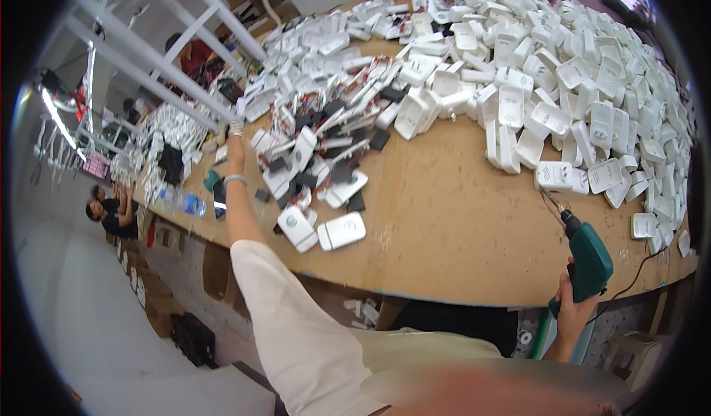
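Observation:
My right hand (570,314) is wrapped round the handle of a green corded power drill (590,257). Its bit points up and left, with the tip close to a white plastic plug housing (553,174) at the pile's near edge; whether they touch is unclear. Far to the left, my left arm is stretched out over the table. My left hand (235,128) is at the foot of a white metal frame (211,94), its fingers too small and blurred to read. Two closed white units (341,231) lie near the table's front edge, right of my left forearm.
White plastic housings (511,105) are heaped across the back and right of the brown table (429,231). Mid-left lies a pile of wired parts and black blocks (326,138). A phone (219,197) and a plastic bottle (194,205) lie further left. Other people sit around.

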`<state>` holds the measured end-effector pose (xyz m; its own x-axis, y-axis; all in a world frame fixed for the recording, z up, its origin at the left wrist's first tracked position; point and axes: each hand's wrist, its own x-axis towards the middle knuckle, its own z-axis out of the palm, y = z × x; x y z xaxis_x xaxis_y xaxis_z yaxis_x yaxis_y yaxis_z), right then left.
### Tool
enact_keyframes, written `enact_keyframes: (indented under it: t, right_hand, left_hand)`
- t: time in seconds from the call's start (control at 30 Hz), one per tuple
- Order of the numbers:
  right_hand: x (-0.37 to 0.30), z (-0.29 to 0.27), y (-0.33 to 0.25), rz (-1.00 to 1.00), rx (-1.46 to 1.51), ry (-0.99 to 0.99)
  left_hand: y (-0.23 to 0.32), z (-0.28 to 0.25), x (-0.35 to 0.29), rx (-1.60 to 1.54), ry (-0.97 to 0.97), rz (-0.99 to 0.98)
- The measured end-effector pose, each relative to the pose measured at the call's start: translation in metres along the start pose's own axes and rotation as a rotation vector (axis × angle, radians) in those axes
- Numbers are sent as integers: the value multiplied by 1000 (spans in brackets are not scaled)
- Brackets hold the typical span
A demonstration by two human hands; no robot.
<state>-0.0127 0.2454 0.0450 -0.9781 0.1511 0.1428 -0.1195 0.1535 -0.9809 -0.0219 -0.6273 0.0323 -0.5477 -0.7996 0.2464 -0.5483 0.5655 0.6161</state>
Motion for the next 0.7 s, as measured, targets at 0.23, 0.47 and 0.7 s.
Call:
enact_keyframes:
  t: [0.23, 0.47, 0.7]
  right_hand:
    - [8, -7, 5, 85, -135, 147]
    - [23, 7, 8, 111, -68, 46]
    - [8, -17, -11, 56, 21, 189]
  left_hand:
    - [154, 117, -69, -306, -201, 284]
    - [216, 155, -97, -160, -378, 591]
    - [229, 118, -146, -11, -390, 883]
